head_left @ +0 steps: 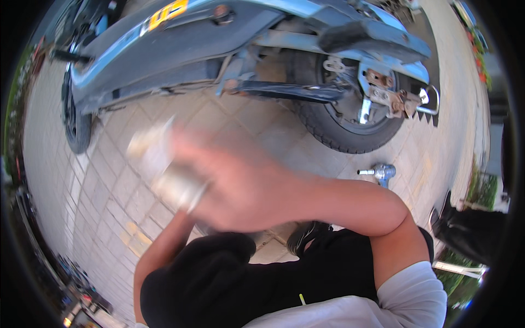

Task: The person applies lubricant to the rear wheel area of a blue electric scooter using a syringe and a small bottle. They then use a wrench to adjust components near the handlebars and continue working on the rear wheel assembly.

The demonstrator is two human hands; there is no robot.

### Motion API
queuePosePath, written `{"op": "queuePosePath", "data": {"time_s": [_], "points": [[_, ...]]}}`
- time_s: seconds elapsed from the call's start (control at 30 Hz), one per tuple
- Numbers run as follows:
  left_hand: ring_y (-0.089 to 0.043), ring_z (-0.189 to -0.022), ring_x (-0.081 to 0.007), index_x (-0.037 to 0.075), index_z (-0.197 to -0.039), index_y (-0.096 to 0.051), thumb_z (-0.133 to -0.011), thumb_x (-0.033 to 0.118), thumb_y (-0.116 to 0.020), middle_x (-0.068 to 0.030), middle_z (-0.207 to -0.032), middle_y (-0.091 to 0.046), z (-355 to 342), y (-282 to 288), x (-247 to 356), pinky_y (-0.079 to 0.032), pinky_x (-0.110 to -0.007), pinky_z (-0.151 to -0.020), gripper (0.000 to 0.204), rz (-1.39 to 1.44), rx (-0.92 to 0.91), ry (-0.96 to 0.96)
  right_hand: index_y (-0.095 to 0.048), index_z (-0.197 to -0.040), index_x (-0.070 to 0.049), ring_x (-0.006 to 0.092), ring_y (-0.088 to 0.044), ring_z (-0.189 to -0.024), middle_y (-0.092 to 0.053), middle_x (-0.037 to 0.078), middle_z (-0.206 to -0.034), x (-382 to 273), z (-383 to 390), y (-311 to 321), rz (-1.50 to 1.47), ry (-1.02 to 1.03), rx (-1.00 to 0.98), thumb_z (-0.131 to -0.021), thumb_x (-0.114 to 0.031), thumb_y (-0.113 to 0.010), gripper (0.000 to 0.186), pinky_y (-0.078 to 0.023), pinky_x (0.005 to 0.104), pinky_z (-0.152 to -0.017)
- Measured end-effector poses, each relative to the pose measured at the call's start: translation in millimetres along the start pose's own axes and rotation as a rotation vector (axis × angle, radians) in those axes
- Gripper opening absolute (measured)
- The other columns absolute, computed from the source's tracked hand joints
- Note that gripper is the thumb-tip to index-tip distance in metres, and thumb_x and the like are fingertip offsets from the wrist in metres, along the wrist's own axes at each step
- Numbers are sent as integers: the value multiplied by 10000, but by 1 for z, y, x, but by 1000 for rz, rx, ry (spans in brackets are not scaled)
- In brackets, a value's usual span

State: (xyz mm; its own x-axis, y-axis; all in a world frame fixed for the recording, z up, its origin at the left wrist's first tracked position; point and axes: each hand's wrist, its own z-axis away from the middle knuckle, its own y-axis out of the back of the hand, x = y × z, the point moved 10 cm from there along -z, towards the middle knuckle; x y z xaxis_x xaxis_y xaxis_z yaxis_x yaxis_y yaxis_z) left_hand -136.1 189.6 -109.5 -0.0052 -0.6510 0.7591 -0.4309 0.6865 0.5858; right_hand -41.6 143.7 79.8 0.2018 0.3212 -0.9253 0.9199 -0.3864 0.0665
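Observation:
My right hand point(229, 183) is in front of me, smeared by motion, its fingers turned left against a whitish, glove-like thing point(178, 187). Another pale, blurred part of that thing sticks out at the upper left. Up from the lower left comes my left forearm point(161, 243), leading in behind the right hand. The left hand itself is covered by the whitish thing or hidden, so its fingers cannot be made out. Ahead of both hands stands a light blue and grey scooter point(186, 46), with its rear wheel point(355, 131) on the right.
A blue power tool with a metal socket nose point(384, 173) lies on the paving point(240, 112) below the rear wheel. A bare, rusty bracket point(385, 95) shows at the wheel hub. At the right edge is a person's dark-clothed leg point(465, 232). My knees point(197, 268) are close below my hands.

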Motion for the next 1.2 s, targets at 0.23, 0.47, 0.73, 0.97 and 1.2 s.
{"op": "queuePosePath", "data": {"time_s": [0.23, 0.47, 0.73, 0.97, 1.2], "points": [[-535, -1082, -338, 47, -1196, -531, -623, 256, -854, -154, -1119, -581, -50, 5, 16, -405, -429, -939, 690, -88, -29, 242, -661, -1081, -49, 174, -460, -626, -462, 8, -690, -10, -12, 99, -437, 40, 219, -995, -564, -300, 635, -399, 353, -608], [-523, -1082, -384, 22, -1171, -506, -613, 240, -865, -196, -1130, -561, -52, 4, 5, -425, -443, -949, 699, -78, -53, 339, -584, -787, -133, 167, -340, -520, -376, -4, -579, -27, -11, 128, -487, -12, 397, -998, -576, -271, 583, -316, 343, -540], [-546, -1095, -382, -10, -1168, -497, -635, 272, -870, -216, -1128, -581, -26, 1, -21, -446, -449, -947, 709, 3, -74, 509, -521, -698, -143, 183, -328, -494, -352, 7, -527, -41, -31, 132, -393, 95, 209, -962, -525, -286, 521, -315, 364, -551], [-574, -1063, -379, -21, -1130, -504, -636, 281, -869, -219, -1090, -596, -7, 1, -25, -461, -436, -921, 684, 9, -65, 523, -469, -641, -123, 181, -291, -471, -346, 37, -509, -22, -40, 118, -356, 163, 247, -935, -523, -312, 521, -270, 373, -500], [-585, -1036, -375, -21, -1096, -502, -640, 288, -871, -215, -1060, -593, -4, 2, -30, -469, -422, -899, 663, 43, -61, 508, -455, -648, -121, 168, -277, -480, -335, 28, -527, -17, -48, 104, -361, 160, 162, -925, -517, -364, 492, -253, 348, -506]]}}
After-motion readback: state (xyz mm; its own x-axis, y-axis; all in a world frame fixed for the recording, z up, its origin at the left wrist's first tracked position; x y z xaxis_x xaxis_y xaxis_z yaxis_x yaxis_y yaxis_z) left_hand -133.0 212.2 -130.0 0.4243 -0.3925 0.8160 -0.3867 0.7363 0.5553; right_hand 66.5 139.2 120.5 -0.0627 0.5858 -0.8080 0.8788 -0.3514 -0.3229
